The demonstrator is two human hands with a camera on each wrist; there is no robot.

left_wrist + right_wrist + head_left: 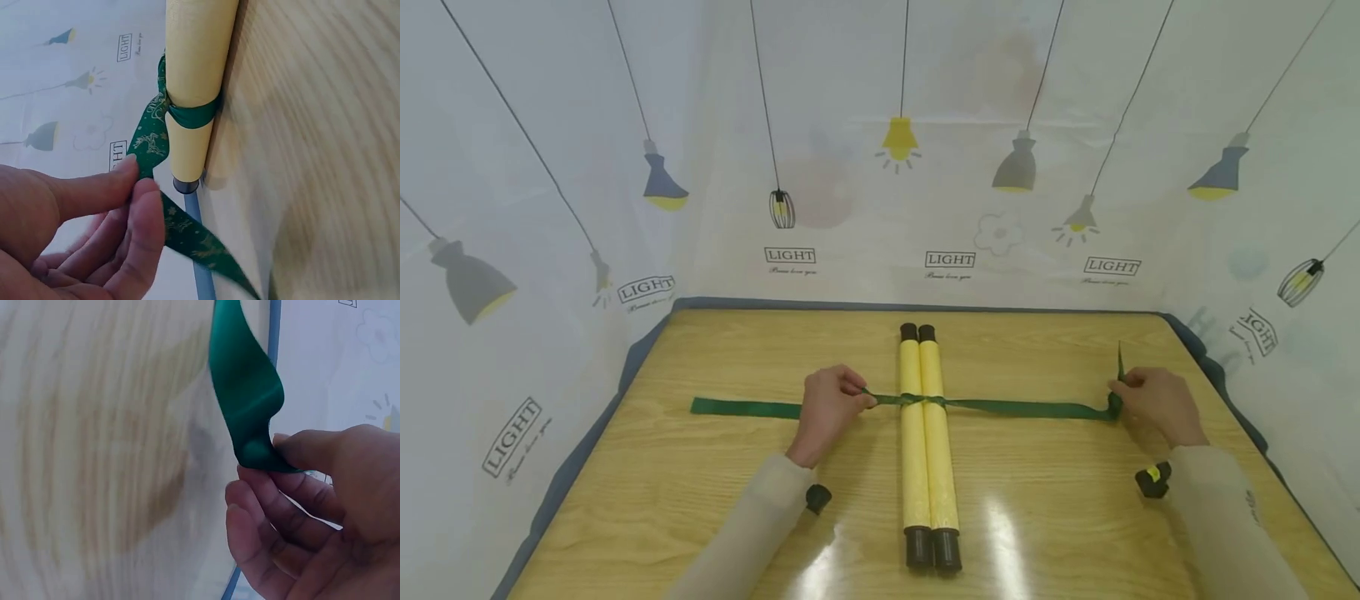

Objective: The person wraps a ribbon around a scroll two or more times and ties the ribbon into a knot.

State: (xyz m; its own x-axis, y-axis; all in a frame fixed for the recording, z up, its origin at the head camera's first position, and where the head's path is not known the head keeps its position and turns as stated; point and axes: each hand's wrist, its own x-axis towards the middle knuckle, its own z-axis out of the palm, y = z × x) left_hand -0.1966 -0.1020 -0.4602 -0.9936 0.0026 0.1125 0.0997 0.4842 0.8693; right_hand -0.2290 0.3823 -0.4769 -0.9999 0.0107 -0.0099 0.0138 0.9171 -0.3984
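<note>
Two yellow tubes (pixel 912 467) with dark end caps lie side by side on the table, pointing away from me. Around their middle a green ribbon (pixel 1022 407) is wrapped and crossed. My left hand (pixel 833 408) pinches the ribbon close to the tubes, between thumb and forefinger; its loose tail lies out to the left. In the left wrist view, gold figures show on this ribbon (pixel 150 137). Far to the right, my right hand (pixel 1161 404) pinches the other length near its end, and a short tip sticks up past the fingers. The right wrist view shows that ribbon (pixel 247 381) curling into the pinch.
The wooden table (pixel 715 492) has a blue-grey border along its back and sides. A white curtain (pixel 850 75) printed with hanging lamps surrounds it. Small black objects (pixel 1153 480) show beside both wrists.
</note>
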